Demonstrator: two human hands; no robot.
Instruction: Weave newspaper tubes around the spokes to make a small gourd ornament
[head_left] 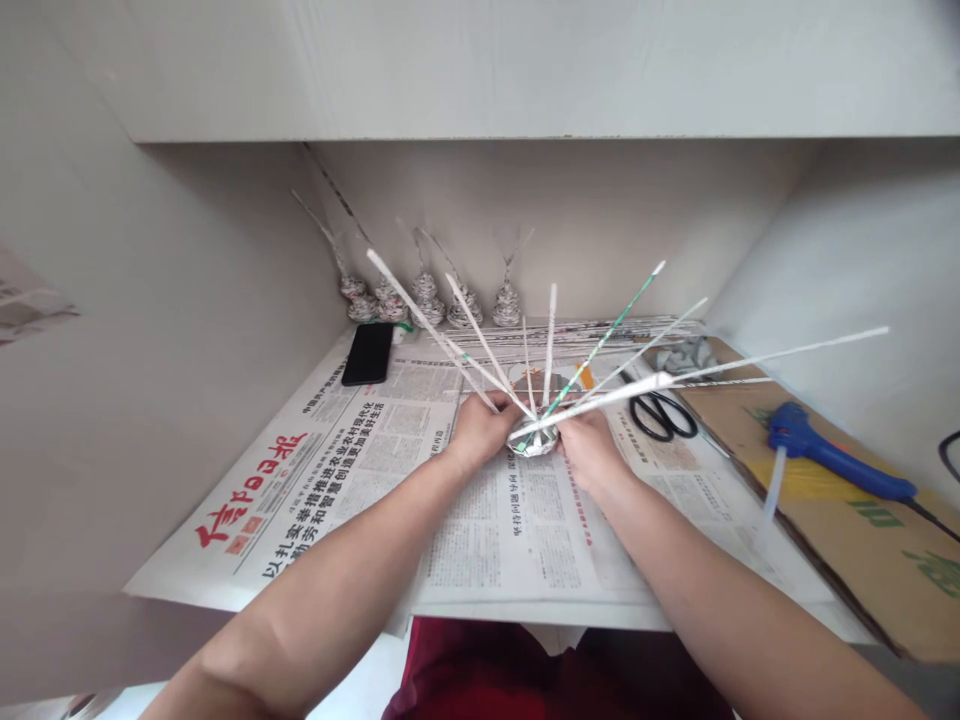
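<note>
Basketwork of rolled paper (533, 444), just below the center of the frame, gripped from both sides: fingers of the left hand (484, 430) are clamped on its left edge and those of the right hand (591, 447) on its right edge, some tips hidden, while white rods (553, 330) and a green-patterned rod (621, 322) fan upward. Spread newspaper (405, 440) lies beneath, with a black phone (367, 354) and gourd-shaped paper pieces (506, 303) left of and above center; black-handled scissors (654, 430) lie right of center, and a blue glue gun (840, 457) rests on cardboard (892, 590) at far right.
</note>
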